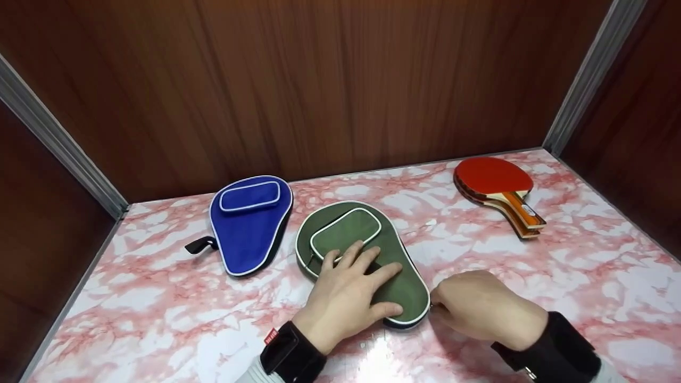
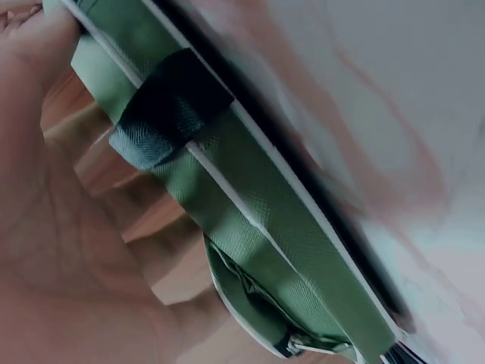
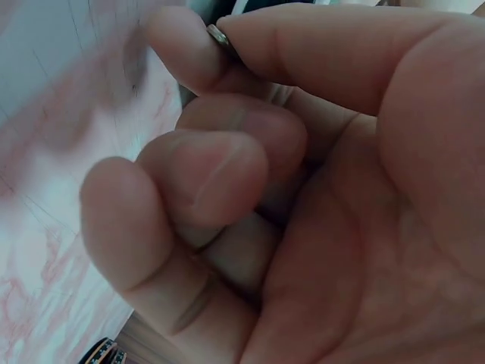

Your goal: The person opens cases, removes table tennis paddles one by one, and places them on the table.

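A green paddle case [image 1: 367, 234] lies flat on the pink marbled tabletop [image 1: 532, 276], narrow end toward me. My left hand [image 1: 367, 266] presses on its lower half with fingers spread and straight. In the left wrist view the palm [image 2: 53, 250] lies against the green case [image 2: 258, 205], beside its black fabric loop [image 2: 163, 114]. My right hand [image 1: 433, 306] is at the case's narrow end on the right. There, thumb and forefinger of the right hand [image 3: 216, 42] pinch a small metal zipper pull [image 3: 220, 36], the other fingers curled.
A blue paddle case [image 1: 250, 226] with a black loop lies to the left of the green one. Stacked red-faced paddles [image 1: 495, 183] rest at the back right. Dark wooden walls [image 1: 340, 80] close off the back and both sides.
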### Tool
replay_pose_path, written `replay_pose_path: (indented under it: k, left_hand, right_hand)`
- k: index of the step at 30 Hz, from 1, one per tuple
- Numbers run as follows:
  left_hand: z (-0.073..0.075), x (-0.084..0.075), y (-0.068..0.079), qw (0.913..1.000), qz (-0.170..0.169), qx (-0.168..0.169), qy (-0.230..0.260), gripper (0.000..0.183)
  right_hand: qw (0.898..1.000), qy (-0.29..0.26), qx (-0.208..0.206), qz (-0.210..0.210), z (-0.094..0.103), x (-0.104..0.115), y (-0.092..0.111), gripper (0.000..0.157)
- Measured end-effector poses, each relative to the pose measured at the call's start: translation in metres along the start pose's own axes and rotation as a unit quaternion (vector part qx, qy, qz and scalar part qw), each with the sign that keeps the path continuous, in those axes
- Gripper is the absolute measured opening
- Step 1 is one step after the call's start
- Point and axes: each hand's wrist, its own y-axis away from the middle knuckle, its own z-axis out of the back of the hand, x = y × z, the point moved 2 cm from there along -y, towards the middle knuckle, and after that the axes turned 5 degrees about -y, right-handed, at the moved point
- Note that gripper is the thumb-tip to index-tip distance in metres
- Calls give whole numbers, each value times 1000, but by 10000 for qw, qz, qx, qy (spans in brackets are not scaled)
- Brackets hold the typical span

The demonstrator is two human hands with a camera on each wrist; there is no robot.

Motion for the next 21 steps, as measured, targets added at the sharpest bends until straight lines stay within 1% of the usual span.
replay_pose_path:
  k: [4,9,16,21]
  left_hand:
    - [-1,-4,0,9997,107,-87,-212,70]
    - [-2,-4,1,9995,144,-119,-253,70]
    - [-3,-4,1,9996,167,1,-216,70]
    - [-2,-3,-1,9995,167,54,-258,70]
  right_hand:
    - [9999,103,-95,-47,0,3,1,34]
    - [9992,345,-174,-120,-3,9,2,37]
    - [9992,387,-135,-5,-7,18,4,38]
    - [9972,695,-269,-57,-14,30,5,36]
